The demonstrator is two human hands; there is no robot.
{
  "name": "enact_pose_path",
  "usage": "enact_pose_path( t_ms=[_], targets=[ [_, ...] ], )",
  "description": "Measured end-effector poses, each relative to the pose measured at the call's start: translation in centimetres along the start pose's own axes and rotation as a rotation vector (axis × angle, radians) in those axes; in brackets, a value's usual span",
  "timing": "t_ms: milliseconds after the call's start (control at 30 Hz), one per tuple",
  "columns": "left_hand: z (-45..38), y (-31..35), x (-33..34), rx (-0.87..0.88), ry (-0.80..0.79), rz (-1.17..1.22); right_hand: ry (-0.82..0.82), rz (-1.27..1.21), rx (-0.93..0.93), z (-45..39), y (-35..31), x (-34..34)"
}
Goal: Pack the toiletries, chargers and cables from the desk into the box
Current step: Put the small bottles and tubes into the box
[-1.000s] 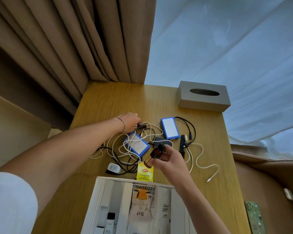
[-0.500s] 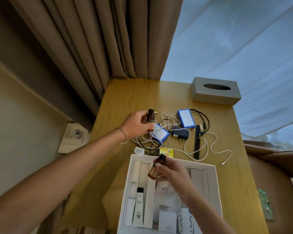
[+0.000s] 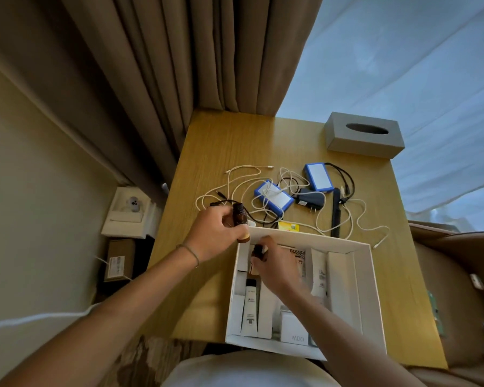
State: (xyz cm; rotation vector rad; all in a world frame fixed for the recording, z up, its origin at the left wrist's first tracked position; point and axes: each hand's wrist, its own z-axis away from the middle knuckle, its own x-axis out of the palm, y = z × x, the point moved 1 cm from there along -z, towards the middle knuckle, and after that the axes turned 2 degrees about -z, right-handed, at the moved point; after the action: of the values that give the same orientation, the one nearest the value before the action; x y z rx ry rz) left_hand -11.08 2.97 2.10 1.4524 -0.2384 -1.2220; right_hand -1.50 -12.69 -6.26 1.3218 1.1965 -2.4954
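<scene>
Toiletries already line the white box (image 3: 358, 275), the landmark here: a white tube (image 3: 250, 305) stands along its left side and a white charger block (image 3: 295, 329) sits at its near edge. Inside the box's far-left corner, the right hand (image 3: 274, 265) curls its fingers round a small amber bottle (image 3: 256, 259) and lowers it among the tubes. Just over the box's far-left corner, the left hand (image 3: 217, 233) grips a second amber bottle (image 3: 240, 219), upright, dark cap up. The step in hand looks like stowing the two bottles; next, the right one needs a free slot and release, then the left one follows. Beyond the box's far wall lie a yellow packet (image 3: 288, 226), two blue-edged power banks (image 3: 274, 198), a black plug adapter (image 3: 310, 202), a black stick (image 3: 336, 212) and tangled white cables (image 3: 355, 219), all unpacked. Farthest off stands a grey tissue box (image 3: 365, 138).
</scene>
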Motion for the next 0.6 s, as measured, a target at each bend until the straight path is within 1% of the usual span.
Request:
enact_pose_path(
  t_ms=[200, 333, 400, 467, 533, 600],
  targets=[
    [1.6, 0.1, 0.3, -0.023, 0.04, -0.086, 0.012, 0.028, -0.037, -0.7, -0.2, 0.5],
    [2.3, 1.4, 1.4, -0.032, 0.006, -0.204, 0.011, 0.14, -0.163, -0.7, -0.2, 0.3],
    [2.4, 2.2, 2.2, -0.031, -0.02, -0.253, -0.017, 0.157, -0.186, -0.4, 0.2, 0.3],
    [2.5, 3.1, 3.5, -0.021, -0.061, -0.315, -0.066, 0.068, -0.167, 0.0, 1.1, 0.0],
    [2.4, 3.7, 5.1, -0.024, -0.109, -0.365, -0.104, -0.056, -0.109, 0.3, 2.3, -0.9],
    [2.0, 3.7, 6.8, -0.058, -0.136, -0.404, -0.106, -0.096, -0.044, 0.4, 3.9, -2.0]
  ],
)
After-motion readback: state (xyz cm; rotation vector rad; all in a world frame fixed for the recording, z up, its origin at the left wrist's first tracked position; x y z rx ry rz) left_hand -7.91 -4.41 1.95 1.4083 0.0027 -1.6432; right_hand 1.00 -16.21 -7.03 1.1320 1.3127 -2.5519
